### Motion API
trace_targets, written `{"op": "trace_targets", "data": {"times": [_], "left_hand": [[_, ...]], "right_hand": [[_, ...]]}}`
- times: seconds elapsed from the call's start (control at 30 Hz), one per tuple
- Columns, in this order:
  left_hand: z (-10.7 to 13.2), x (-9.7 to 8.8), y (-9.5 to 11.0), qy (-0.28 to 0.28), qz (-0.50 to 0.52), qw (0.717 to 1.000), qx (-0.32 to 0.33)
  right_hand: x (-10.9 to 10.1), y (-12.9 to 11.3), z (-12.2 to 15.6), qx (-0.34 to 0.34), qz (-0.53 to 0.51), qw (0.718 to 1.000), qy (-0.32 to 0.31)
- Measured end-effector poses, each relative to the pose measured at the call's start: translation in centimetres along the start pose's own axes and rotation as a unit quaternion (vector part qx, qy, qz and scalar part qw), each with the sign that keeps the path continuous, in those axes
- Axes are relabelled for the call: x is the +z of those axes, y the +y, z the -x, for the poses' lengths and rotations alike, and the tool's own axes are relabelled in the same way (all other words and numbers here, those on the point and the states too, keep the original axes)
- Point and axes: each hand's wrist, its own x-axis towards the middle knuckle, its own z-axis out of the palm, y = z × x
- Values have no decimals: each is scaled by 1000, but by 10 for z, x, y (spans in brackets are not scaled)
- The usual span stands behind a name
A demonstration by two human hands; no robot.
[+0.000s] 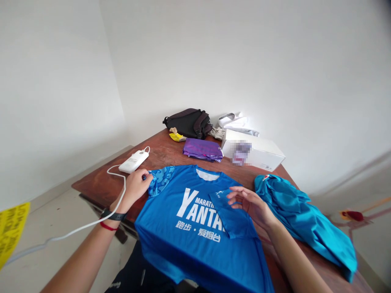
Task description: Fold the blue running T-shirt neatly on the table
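A blue running T-shirt [186, 228] with white "YANTAI" marathon lettering lies spread on a reddish-brown wooden table [161, 154]. Its far right sleeve and side are folded in over the chest as a flap [229, 215]. My left hand [134, 189] pinches the patterned left sleeve at its edge. A white cable crosses just behind that wrist. My right hand [252, 205] hovers at the flap's right side with its fingers spread, holding nothing.
A white power bank [133, 161] lies near the shirt's collar. Farther back are a black bag [187, 123], folded purple cloth [203, 149] and a white box [253, 149]. A teal garment [301, 219] lies bunched to the right. Walls bound the table's back.
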Motion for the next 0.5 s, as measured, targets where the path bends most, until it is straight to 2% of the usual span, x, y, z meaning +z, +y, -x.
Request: {"op": "trace_targets", "data": {"times": [0.13,0.23,0.3,0.4,0.5], "left_hand": [[-6,-7,5,-66,71,995,-11],[-6,-7,10,-134,169,976,-7],[-2,-5,19,-160,211,964,18],[11,-1,37,-163,188,960,131],[29,7,54,-169,128,940,268]], "right_hand": [[0,0,-1,3,0,1000,-11],[1,-1,0,8,5,1000,-22],[2,-3,1,8,9,1000,-25],[3,-3,2,9,13,1000,-23],[2,-3,2,14,17,1000,-18]]}}
